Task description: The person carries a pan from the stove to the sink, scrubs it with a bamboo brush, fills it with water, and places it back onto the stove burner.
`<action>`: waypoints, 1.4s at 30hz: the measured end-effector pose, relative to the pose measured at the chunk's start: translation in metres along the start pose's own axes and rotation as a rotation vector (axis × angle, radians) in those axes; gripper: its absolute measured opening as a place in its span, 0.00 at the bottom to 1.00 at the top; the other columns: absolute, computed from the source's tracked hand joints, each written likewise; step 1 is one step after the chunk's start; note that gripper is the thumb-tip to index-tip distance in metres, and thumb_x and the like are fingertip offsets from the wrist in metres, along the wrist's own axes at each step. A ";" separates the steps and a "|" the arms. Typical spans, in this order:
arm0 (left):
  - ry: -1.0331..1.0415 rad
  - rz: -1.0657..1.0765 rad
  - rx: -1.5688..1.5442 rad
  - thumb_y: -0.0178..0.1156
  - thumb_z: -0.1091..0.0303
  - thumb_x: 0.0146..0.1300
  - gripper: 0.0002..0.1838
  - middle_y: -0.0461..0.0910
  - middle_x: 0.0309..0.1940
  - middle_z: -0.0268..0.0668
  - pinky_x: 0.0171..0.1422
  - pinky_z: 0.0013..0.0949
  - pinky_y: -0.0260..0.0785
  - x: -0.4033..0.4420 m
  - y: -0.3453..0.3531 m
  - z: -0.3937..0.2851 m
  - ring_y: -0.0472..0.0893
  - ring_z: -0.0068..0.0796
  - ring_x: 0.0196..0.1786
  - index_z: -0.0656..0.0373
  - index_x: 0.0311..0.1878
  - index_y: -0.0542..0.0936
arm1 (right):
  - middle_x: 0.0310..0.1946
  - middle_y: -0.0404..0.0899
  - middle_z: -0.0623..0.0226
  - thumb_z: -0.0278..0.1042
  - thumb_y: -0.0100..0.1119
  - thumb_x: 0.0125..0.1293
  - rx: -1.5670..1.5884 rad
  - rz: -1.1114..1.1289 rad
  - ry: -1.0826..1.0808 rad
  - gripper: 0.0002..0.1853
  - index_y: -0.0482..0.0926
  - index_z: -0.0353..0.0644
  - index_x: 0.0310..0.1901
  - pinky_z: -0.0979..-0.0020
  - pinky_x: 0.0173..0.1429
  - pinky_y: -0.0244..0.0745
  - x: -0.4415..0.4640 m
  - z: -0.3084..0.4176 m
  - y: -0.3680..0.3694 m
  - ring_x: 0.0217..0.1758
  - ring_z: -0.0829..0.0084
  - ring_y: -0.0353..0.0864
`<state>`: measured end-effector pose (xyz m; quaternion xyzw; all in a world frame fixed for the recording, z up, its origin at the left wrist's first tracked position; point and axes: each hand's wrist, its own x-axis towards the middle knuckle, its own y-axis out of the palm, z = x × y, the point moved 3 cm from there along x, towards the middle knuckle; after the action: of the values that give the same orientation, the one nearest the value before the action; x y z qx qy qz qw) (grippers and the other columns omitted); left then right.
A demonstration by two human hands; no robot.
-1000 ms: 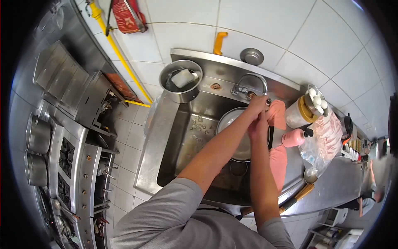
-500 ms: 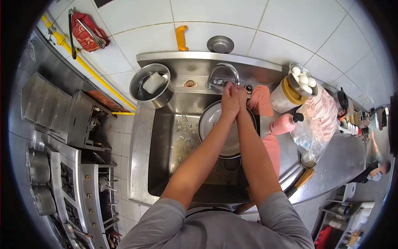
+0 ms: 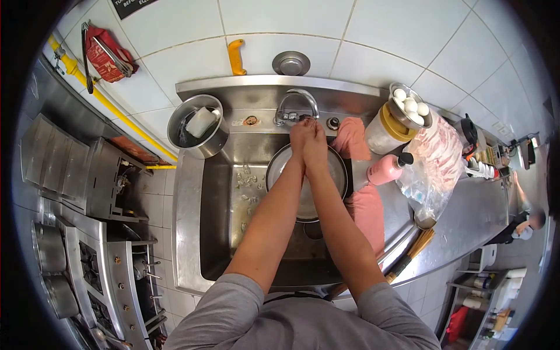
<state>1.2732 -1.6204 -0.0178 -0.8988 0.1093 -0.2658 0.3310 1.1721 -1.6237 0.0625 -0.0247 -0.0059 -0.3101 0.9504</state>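
Beneath the spout of the curved metal faucet, my left hand and my right hand are pressed together. Their fingers look curled against each other, and the fingertips are partly hidden. I see no object between them. Below the hands and forearms, a large round pan rests in the steel sink. Several clear pieces that look like ice lie on the sink floor to the left of the pan.
A steel pot holding a white block stands at the sink's left corner. Pink cloths, a pink pump bottle, a bowl of eggs on a tub, and bagged meat are at right. Another person stands far right.
The camera view has shifted, so the surroundings sit slightly further left. My hands stay together under the faucet, and my right hand now covers more of the left.
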 end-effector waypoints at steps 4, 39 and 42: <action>-0.285 0.142 -0.083 0.50 0.59 0.64 0.13 0.80 0.39 0.49 0.49 0.48 0.71 -0.014 -0.055 -0.038 0.79 0.52 0.46 0.52 0.47 0.78 | 0.60 0.67 0.41 0.33 0.60 0.54 -0.357 -0.085 -0.125 0.37 0.59 0.30 0.66 0.63 0.67 0.62 -0.001 0.002 -0.003 0.66 0.48 0.66; -0.848 1.035 -0.946 0.55 0.68 0.59 0.08 0.66 0.16 0.29 0.19 0.31 0.63 -0.344 -0.249 0.002 0.68 0.22 0.15 0.55 0.28 0.66 | 0.19 0.65 0.75 0.29 0.57 0.63 0.198 0.048 0.537 0.06 0.70 0.45 0.39 0.79 0.16 0.59 -0.225 -0.071 -0.136 0.15 0.82 0.63; -0.616 0.969 -0.501 0.57 0.65 0.55 0.09 0.73 0.19 0.38 0.25 0.39 0.68 -0.361 -0.284 0.044 0.76 0.36 0.20 0.59 0.32 0.69 | 0.19 0.65 0.75 0.28 0.56 0.65 0.268 0.023 0.536 0.05 0.70 0.44 0.40 0.80 0.17 0.60 -0.257 -0.071 -0.139 0.15 0.83 0.63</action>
<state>1.0023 -1.2471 -0.0064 -0.8328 0.4630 0.2195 0.2096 0.8828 -1.5881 -0.0088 0.1837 0.2045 -0.2914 0.9163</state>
